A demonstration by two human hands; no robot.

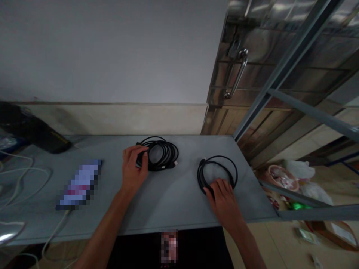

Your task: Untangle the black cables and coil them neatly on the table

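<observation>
Light is dim; faint shadows cross the desk (174, 198), glare streaks the metal door (259, 43), blocky pixels mask the phone (80, 183).

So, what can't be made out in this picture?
All in the head view:
Thick round coil of black cable: left edge partly hidden by the left hand.
Thinner round coil of black cable: near edge hidden by the right hand, as is how its fingertips grip.
Dark-edged rectangular phone: screen content hidden by pixelation.
Black cylindrical bottle: one end cut off by the left picture edge; yellow lettering too small and blurred.
</observation>
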